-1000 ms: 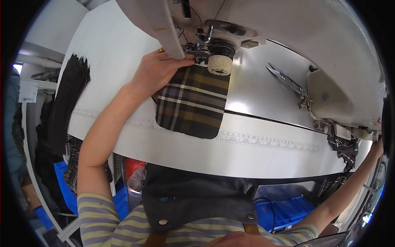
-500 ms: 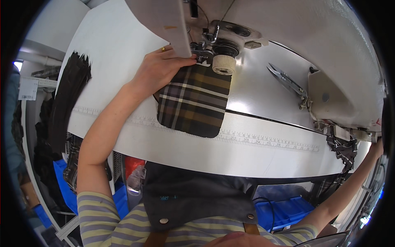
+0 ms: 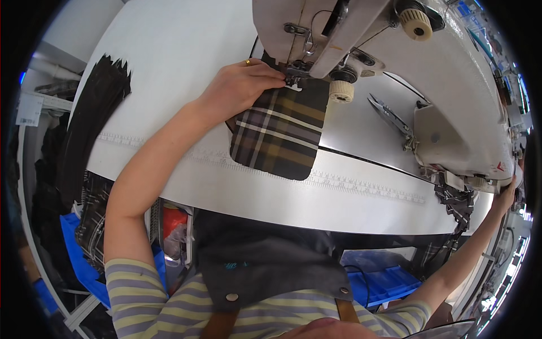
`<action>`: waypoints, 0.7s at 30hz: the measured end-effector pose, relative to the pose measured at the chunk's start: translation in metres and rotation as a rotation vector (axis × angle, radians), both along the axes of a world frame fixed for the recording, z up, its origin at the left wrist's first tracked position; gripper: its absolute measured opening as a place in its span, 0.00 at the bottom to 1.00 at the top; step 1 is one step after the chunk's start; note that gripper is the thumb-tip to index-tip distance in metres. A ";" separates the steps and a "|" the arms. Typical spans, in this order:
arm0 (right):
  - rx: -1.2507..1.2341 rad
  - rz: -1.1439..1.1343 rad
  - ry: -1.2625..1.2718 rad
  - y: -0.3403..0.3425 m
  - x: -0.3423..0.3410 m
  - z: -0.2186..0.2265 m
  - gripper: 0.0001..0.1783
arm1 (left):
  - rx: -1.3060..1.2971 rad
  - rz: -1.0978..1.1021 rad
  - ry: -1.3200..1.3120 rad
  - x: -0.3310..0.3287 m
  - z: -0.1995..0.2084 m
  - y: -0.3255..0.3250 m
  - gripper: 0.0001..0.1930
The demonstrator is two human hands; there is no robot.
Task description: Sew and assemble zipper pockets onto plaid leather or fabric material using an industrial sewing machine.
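A dark plaid fabric panel (image 3: 282, 133) with rounded lower corners lies on the white sewing table, its far end under the presser foot (image 3: 296, 73) of a sewing machine (image 3: 446, 73). My left hand (image 3: 243, 87), a ring on one finger, holds the panel's far left edge. Its thumb and fingertips are pressed together right beside the foot. Brown material peeks out under the panel's left side. My right hand (image 3: 508, 192) reaches to the right end of the machine, where its fingers are mostly hidden.
Thread snips (image 3: 391, 118) lie on the metal bed plate. A ruler strip (image 3: 361, 188) runs along the table. Black fabric strips (image 3: 96, 113) hang over the left edge; plaid scraps (image 3: 454, 203) bunch at the right. Blue bins (image 3: 384, 285) stand below.
The view has shifted, showing more of the machine's head. My left hand and the panel keep about the same place by the presser foot; my right hand stays at the machine's right end.
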State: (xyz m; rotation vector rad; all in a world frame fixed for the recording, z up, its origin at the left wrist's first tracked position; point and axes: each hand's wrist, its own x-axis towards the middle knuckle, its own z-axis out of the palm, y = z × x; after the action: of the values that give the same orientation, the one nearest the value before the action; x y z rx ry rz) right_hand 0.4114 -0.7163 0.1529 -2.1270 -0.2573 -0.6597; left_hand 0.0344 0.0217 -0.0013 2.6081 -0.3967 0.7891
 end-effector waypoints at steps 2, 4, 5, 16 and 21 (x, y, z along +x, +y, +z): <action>0.545 -0.039 0.226 0.013 -0.006 0.002 0.32 | 0.004 0.002 -0.005 0.000 -0.001 0.000 0.12; 0.511 -0.078 0.197 0.025 -0.012 0.004 0.32 | -0.010 -0.013 -0.034 0.000 -0.002 0.000 0.12; 0.532 -0.095 0.199 0.030 -0.014 0.004 0.32 | -0.006 -0.005 -0.014 0.000 -0.002 0.000 0.12; 0.336 -0.070 0.247 0.037 -0.015 0.018 0.26 | 0.024 -0.008 -0.042 0.001 -0.002 0.000 0.12; 0.509 -0.098 0.250 0.052 -0.016 0.020 0.28 | 0.025 -0.007 -0.028 0.001 -0.002 -0.001 0.13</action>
State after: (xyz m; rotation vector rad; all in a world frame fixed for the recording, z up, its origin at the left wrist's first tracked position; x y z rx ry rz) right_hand 0.3958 -0.6647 0.1732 -1.7114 0.1429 -0.4476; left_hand 0.0355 0.0211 -0.0030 2.6197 -0.4266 0.8244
